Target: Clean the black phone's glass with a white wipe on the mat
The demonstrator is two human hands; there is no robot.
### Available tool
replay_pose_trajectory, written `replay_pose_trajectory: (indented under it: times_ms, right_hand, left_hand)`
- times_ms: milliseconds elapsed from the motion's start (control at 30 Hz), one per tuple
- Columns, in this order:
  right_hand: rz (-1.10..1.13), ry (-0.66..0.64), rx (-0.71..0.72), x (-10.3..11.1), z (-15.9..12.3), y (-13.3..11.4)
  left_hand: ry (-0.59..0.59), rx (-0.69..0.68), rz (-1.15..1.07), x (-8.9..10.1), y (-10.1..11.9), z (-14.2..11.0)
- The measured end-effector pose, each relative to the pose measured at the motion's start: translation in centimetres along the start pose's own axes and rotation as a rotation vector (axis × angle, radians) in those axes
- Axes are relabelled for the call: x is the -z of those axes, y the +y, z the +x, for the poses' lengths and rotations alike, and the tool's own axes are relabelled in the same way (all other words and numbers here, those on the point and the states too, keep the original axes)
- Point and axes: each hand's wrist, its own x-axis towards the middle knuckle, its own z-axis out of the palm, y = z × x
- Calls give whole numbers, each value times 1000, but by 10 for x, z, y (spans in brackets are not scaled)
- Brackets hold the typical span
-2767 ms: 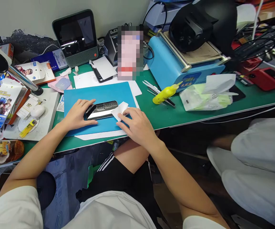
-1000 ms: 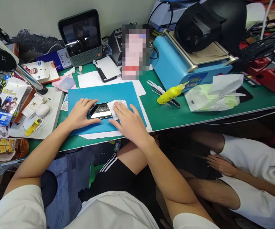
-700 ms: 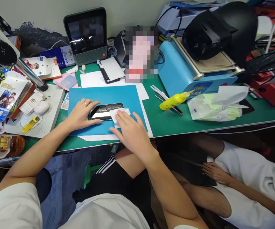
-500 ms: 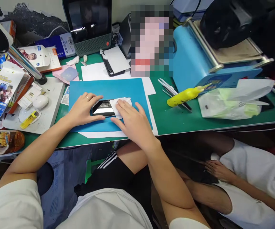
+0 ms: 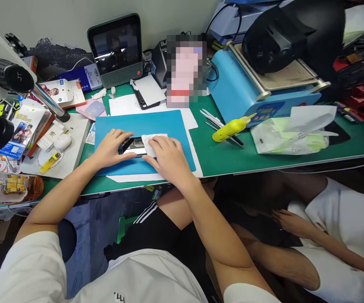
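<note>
A smartphone [image 5: 134,145] with a dark, shiny face lies flat on a blue mat [image 5: 144,120]. My left hand [image 5: 110,148] grips its left end, thumb along the near edge and fingers at the far edge. Under the fingers of my right hand [image 5: 166,158], a folded white wipe [image 5: 147,145] is pressed onto the phone. Its thumb rests near the phone's front edge. The wipe and my right hand hide the phone's right part.
White paper [image 5: 191,118] sticks out under the mat. Rightward are tweezers [image 5: 211,118], a yellow bottle [image 5: 230,129], a tissue pack [image 5: 287,136] and a blue machine [image 5: 232,80]. A microscope [image 5: 14,78] stands left, by a drink bottle [image 5: 14,185]. Another person's hand [image 5: 290,221] is at lower right.
The head view has shifted a little. My right hand and the wipe have slid slightly left over the phone, while my left hand keeps its hold on the end.
</note>
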Motion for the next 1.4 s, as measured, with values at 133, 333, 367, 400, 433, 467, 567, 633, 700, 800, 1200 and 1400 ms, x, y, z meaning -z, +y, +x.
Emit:
replay_pose_trajectory:
  times_ms: [133, 333, 367, 400, 433, 467, 567, 633, 700, 800, 1200, 1400]
  right_hand:
    - [1, 16, 3, -8, -8, -8]
    - [58, -7, 11, -10, 3, -11]
    - [65, -9, 16, -9, 0, -11]
    - [71, -8, 22, -7, -3, -12]
    - [75, -4, 30, -6, -7, -13]
    - [78, 2, 38, -5, -11, -13]
    - [83, 14, 48, -3, -12, -12]
    - [84, 15, 45, -4, -2, -10]
    - [81, 11, 44, -5, 9, -8]
    - [75, 3, 38, -5, 10, -10]
    - [74, -2, -2, -3, 10, -15]
    - [88, -7, -24, 1, -12, -18]
  left_hand:
    - [0, 4, 2, 0, -1, 0]
    - [11, -14, 33, 3, 0, 2]
    - [7, -13, 34, 3, 0, 2]
    - [4, -13, 35, 4, 0, 2]
    - [0, -14, 36, 4, -1, 2]
    - [-2, -15, 40, 3, -1, 2]
    - [12, -22, 50, 2, -3, 3]
    - [25, -24, 46, 2, -3, 3]
    - [25, -26, 36, 3, -2, 3]
    - [16, -35, 52, 6, 1, 2]
    - [-27, -50, 92, 6, 3, 1]
    - [-22, -49, 98, 3, 3, -1]
